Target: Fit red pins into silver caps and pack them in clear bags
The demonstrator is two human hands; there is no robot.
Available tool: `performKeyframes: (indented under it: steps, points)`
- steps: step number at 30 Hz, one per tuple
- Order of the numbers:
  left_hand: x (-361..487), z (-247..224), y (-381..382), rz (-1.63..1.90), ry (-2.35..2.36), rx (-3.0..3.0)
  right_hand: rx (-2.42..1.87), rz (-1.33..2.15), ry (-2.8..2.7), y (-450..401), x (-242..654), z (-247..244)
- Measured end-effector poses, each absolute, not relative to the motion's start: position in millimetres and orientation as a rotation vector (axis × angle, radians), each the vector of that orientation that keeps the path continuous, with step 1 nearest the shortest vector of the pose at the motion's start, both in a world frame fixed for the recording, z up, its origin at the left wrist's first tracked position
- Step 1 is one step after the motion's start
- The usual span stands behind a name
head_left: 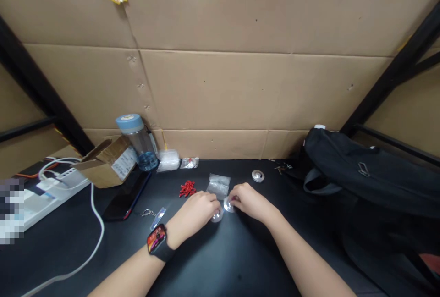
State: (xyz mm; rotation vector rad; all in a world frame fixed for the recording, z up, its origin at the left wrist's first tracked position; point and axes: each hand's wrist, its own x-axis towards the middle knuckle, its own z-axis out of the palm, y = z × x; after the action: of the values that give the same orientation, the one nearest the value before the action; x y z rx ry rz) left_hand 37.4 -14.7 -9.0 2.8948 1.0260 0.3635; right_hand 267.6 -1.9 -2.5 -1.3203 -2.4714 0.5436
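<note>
My left hand [205, 204], with a black smartwatch [157, 239] on its wrist, pinches a clear suction cup [217, 216] at the table surface. Right beside it, my right hand [244, 197] has its fingers closed on another clear suction cup [227, 205]. The fingers partly cover both cups, which lie close together. A third round cup [257, 176] rests on the table beyond my right hand. Behind my hands lies a crumpled clear plastic bag [219, 184]. A small pile of red plastic pieces [187, 189] is beyond my left hand.
On the left are a keychain [158, 218], a phone [126, 197], an opened cardboard box [107, 163], a blue-lidded bottle [136, 143] and a white power strip [62, 187] with its cable. Small plastic packets [168, 160] lie at the back. A black bag [371, 164] fills the right side.
</note>
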Motion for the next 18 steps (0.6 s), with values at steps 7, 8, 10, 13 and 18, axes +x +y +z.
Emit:
performKeyframes:
  steps: [7, 8, 10, 13, 18]
  points:
    - [13.4, -5.7, -11.2, 0.414, 0.995, 2.694, -1.49, 0.488, -2.478, -7.9, 269.1, 3.0]
    - [10.9, -3.9, -11.5, 0.415, 0.987, 2.694, -1.488, 0.482, -2.484, -8.3, 269.7, 3.1]
    - [9.0, -0.9, -12.5, 0.426, 0.954, 2.695, -1.472, 0.466, -2.495, -8.9, 270.3, 2.9]
    - [12.7, 1.2, -15.9, 0.425, 0.907, 2.705, -1.466, 0.448, -2.499, -9.5, 269.8, 2.5]
    - [24.8, 3.4, -25.2, 0.396, 0.919, 2.793, -1.436, 0.471, -2.545, -10.5, 266.6, 5.4]
